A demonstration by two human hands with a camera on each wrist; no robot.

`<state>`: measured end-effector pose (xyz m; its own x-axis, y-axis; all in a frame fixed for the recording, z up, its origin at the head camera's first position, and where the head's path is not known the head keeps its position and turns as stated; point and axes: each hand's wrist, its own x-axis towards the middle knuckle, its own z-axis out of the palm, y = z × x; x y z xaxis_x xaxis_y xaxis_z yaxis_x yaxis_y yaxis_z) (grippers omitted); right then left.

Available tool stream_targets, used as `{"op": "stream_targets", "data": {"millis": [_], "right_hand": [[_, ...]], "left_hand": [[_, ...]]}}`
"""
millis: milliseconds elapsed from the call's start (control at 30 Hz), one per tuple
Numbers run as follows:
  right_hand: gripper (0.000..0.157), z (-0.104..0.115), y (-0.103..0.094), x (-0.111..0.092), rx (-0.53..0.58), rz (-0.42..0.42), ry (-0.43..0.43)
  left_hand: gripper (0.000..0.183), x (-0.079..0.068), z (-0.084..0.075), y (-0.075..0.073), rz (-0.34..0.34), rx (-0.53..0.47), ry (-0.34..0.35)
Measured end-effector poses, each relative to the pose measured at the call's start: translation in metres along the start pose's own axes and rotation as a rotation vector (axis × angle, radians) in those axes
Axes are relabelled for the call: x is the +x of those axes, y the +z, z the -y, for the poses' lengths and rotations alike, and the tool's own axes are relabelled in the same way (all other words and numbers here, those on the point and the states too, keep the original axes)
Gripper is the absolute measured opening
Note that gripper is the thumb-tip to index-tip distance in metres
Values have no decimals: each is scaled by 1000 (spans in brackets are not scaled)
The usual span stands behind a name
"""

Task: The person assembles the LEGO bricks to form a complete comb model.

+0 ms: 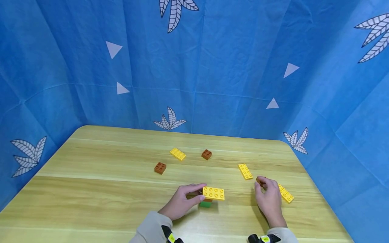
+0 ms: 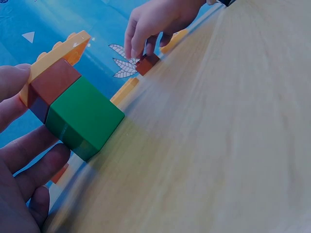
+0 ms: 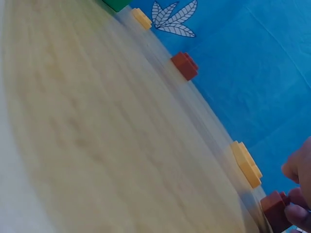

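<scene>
My left hand [image 1: 182, 203] grips a small stack of toy building bricks by its left end, thumb and fingers at the yellow plate on top. That yellow eight-stud plate [image 1: 213, 193] sits on a brown brick [image 2: 56, 81], which sits on a green block [image 2: 87, 116]; the plate juts out to the right. Over to the right, my right hand [image 1: 269, 201] pinches a loose brown brick [image 2: 147, 64] between thumb and fingers, low over the table. In the right wrist view this brown brick [image 3: 275, 211] shows at the lower right corner, partly covered by the fingertips.
Two yellow plates lie near my right hand, one beyond it [image 1: 245, 171] and one right of it [image 1: 286, 193]. Farther back are another yellow plate [image 1: 178, 154] and two brown bricks, left [image 1: 160, 167] and middle [image 1: 206, 154]. A blue curtain [image 1: 194, 67] encloses the wooden table [image 1: 100, 155].
</scene>
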<state>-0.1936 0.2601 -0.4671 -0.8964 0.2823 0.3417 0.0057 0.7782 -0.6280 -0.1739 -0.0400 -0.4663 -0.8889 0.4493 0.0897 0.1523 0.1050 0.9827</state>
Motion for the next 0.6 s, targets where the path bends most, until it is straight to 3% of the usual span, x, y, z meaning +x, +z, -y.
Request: {"op": "stream_targets", "data": {"millis": [367,600], "right_hand": [[38,-6,2,2,-34,-19,83],[43,-9,2,5,-47,15,123]], "left_hand": [[47,0,-1,0,-1,7,-5],[45,1,-1,0,-6,0,-10]]}}
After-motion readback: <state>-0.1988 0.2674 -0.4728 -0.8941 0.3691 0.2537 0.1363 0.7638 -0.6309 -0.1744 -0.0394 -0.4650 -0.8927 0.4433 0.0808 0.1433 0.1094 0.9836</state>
